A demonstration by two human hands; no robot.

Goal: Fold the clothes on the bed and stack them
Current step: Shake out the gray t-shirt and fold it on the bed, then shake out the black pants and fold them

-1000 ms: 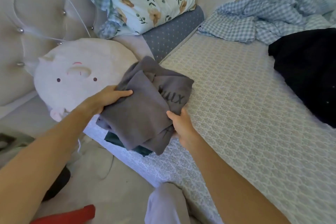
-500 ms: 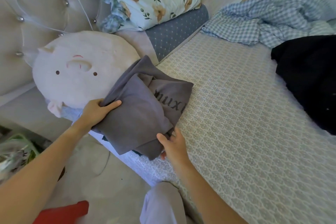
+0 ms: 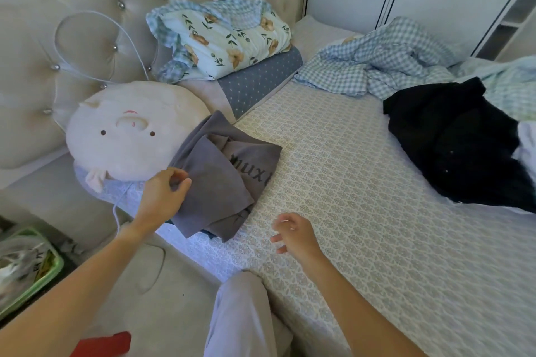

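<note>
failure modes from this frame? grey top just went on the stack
1. The folded grey top sits at the mattress corner and overhangs the garment beneath; the stack could slide off.
2. The left hand touches its edge; pulling away may undo the fold.
3. The right hand is free, far from the black garment.

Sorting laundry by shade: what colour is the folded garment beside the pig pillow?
Grey, with dark lettering; folded garment, head view.
</note>
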